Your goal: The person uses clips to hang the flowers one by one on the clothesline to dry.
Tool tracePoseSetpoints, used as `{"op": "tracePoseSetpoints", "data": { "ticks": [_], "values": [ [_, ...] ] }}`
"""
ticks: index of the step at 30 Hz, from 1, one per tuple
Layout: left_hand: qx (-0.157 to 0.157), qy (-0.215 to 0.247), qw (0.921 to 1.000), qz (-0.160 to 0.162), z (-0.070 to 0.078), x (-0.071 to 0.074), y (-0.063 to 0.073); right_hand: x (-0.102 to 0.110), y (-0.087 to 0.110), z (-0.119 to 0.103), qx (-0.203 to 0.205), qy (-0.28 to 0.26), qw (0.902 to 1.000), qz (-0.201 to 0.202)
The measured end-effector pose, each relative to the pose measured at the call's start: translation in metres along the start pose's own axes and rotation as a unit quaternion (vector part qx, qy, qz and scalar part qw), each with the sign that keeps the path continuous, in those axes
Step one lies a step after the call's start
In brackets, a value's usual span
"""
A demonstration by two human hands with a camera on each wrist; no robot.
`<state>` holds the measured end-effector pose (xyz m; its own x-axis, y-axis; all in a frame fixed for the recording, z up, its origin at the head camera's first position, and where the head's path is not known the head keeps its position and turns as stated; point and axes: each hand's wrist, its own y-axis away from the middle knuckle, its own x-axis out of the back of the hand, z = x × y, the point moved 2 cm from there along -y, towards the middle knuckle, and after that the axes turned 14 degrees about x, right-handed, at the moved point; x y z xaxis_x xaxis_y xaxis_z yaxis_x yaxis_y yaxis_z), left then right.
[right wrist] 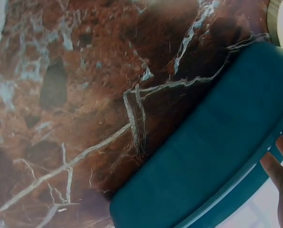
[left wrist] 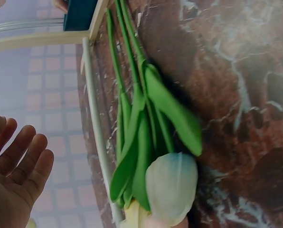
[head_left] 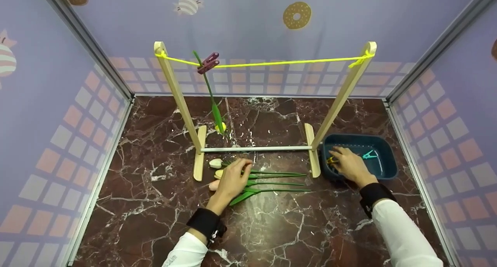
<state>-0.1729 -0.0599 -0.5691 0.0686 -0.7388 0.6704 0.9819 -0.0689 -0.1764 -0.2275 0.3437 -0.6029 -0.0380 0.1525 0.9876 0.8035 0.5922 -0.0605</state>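
Observation:
My left hand hovers over several artificial tulips, its fingers loosely bent and nothing in them. In the left wrist view the tulips' green leaves and a white tulip head lie beside that hand. My right hand reaches over the near left part of a dark teal basin, fingers extended down beside yellow clothespins. Whether the fingertips touch these is hard to see. A turquoise clothespin lies farther right inside. From a yellow line hangs a yellow tulip, head down, clipped by a purple clothespin.
Two wooden posts on feet carry the line, joined low down by a white rod. The basin stands against the right foot. Patterned walls enclose the dark marbled surface at the back and both sides.

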Motion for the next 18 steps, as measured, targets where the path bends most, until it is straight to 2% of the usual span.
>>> {"op": "tracePoseSetpoints", "data": {
  "ticks": [4,7,10,15,18],
  "values": [
    [-0.01,-0.016,0.9998,-0.006,-0.002,-0.008,0.005,-0.005,-0.005,0.005,-0.002,0.004,0.9987,-0.051],
    [-0.02,-0.029,0.9993,-0.011,-0.002,-0.015,0.008,-0.007,-0.008,0.008,0.0,0.009,0.9975,-0.07],
    [-0.022,-0.032,0.9989,-0.025,-0.003,-0.02,0.011,-0.008,-0.011,0.01,-0.001,0.009,0.997,-0.077],
    [-0.017,-0.044,0.9974,-0.054,-0.004,-0.027,0.016,-0.011,-0.012,0.013,0.019,-0.006,0.9974,-0.069],
    [-0.021,-0.052,0.9968,-0.056,-0.005,-0.03,0.018,-0.012,-0.012,0.015,0.033,-0.01,0.9968,-0.073]
  ]
}}
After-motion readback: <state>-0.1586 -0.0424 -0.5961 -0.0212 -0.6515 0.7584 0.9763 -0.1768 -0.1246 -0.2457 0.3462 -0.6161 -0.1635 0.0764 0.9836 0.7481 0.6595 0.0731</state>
